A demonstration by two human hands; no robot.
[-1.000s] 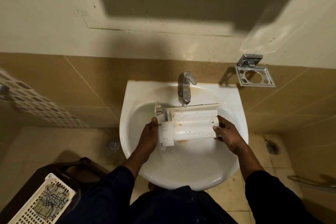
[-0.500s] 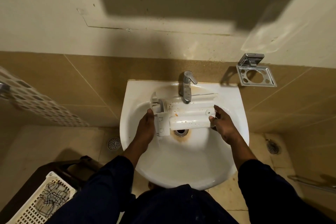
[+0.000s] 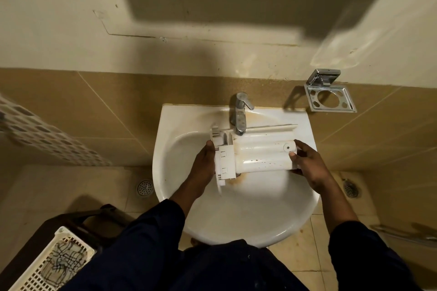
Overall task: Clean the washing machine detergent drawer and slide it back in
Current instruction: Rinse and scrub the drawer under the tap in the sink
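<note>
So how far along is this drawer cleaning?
Done: the drawer is out of the machine and over the sink, below the tap. In hand: the left hand and right hand grip its two ends. Left: brown specks show on its side, so more washing, then sliding it back; no washing machine is in view.

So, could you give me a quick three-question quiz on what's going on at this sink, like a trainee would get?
1. True or false: the left hand and the right hand both hold the drawer over the sink.
2. What is fixed to the wall right of the tap? A: towel. B: metal holder. C: mirror.
3. Fill in: the drawer's boxy, clipped end is gripped by the ___ hand.
Key: 1 true; 2 B; 3 left.
</note>
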